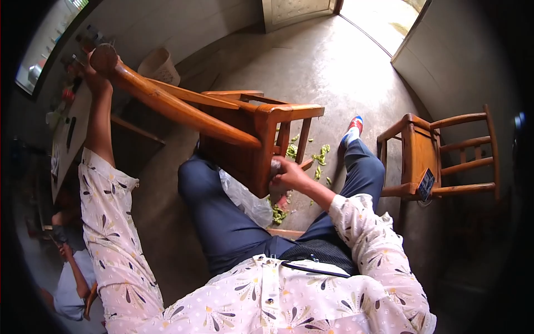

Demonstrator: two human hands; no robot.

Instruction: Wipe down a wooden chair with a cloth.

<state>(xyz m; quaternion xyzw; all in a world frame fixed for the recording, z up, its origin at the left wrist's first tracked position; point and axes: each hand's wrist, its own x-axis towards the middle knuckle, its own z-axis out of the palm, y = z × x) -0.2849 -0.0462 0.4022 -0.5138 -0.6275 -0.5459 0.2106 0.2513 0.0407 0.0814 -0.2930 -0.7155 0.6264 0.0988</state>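
Observation:
A varnished wooden chair [233,156] is tilted up in front of me, over my knees. My left hand [100,79], at the far upper left, is closed around the top end of its back post [183,106]; the post hides part of the fingers. On the right side of the chair, my right hand [288,174] pinches a small greyish wad [275,165] against the seat's edge. What the wad is made of cannot be told. Beneath the chair, a clear plastic bag [246,196] lies between my legs, and green bean pods [321,155] are scattered over the concrete floor.
To the right stands another wooden chair [421,152] with a dark flat device [426,184] on its seat. A woven basket [160,67] is by the wall. A table [79,121] holding various items runs along the left. Another person [75,279] sits at lower left. A doorway [379,21] opens ahead.

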